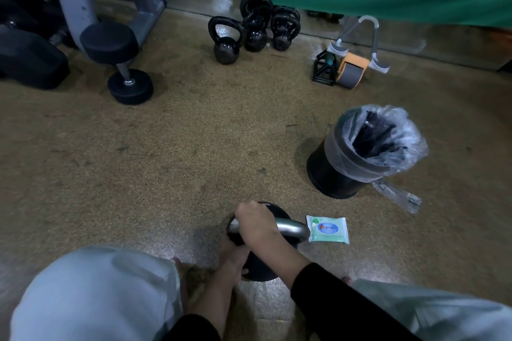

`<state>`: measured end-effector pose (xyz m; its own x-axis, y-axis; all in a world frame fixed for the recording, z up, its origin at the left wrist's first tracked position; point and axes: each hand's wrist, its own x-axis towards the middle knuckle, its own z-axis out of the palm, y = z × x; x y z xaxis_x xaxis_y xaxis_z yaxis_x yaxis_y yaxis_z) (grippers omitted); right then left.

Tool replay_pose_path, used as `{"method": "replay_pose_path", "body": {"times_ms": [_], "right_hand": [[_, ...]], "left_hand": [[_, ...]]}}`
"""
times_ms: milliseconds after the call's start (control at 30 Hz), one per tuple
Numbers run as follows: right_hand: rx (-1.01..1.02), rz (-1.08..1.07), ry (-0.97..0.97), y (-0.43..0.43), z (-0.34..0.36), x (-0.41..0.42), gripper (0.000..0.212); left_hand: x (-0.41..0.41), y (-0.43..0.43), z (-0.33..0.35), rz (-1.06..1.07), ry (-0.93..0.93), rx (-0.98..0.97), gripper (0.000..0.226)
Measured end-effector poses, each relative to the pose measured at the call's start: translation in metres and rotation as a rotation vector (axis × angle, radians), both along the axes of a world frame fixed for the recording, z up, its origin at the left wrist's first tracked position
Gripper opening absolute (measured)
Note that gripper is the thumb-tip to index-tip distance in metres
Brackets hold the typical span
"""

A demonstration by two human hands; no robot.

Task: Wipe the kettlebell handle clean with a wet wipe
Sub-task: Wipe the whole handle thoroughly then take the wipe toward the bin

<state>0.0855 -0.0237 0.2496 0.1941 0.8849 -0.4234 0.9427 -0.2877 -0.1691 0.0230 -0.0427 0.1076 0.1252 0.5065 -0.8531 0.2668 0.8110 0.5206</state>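
A black kettlebell [261, 268] with a silver-grey handle [293, 227] stands on the floor between my knees. My right hand [257, 225] is curled over the left part of the handle; a small white bit of wet wipe [234, 222] shows under its fingers. My left hand [232, 256] grips the kettlebell's body low on its left side. A green and white wet wipe pack [328, 229] lies flat on the floor just right of the handle.
A black bin [340, 171] with a clear liner stands to the right, further out. Three black kettlebells [250, 32] sit by the green curtain. A dumbbell [122, 63] leans at a machine frame on the left; an ab roller [350, 69] lies at the back right.
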Motion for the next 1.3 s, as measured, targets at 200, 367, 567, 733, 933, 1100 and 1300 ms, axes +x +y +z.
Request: {"method": "replay_pose_path", "body": {"times_ms": [200,367,567,733,933,1100,1300], "right_hand": [[-0.019,-0.072,0.007,0.019,-0.007,0.011,0.029],[-0.048,-0.015,0.061,0.021,-0.017,0.000,0.026],[-0.066,-0.043,0.074,0.028,-0.017,0.019,0.024],[-0.087,0.016,0.101,0.029,-0.015,0.017,0.029],[-0.107,0.077,0.117,0.027,-0.002,0.038,0.023],[-0.061,0.107,0.029,0.027,-0.010,0.013,0.026],[-0.012,0.199,-0.059,-0.007,-0.004,0.009,0.019]], "left_hand": [[0.001,0.002,-0.005,0.013,-0.009,-0.037,0.066],[0.002,0.001,-0.001,0.012,-0.005,-0.020,0.057],[0.003,0.003,0.000,0.040,-0.001,-0.048,0.064],[0.002,0.000,-0.006,0.062,-0.016,-0.069,0.064],[0.002,-0.001,-0.006,0.085,-0.058,-0.056,0.062],[0.002,0.000,-0.010,0.063,-0.029,-0.052,0.064],[0.003,0.001,-0.014,0.017,0.001,-0.007,0.051]]}}
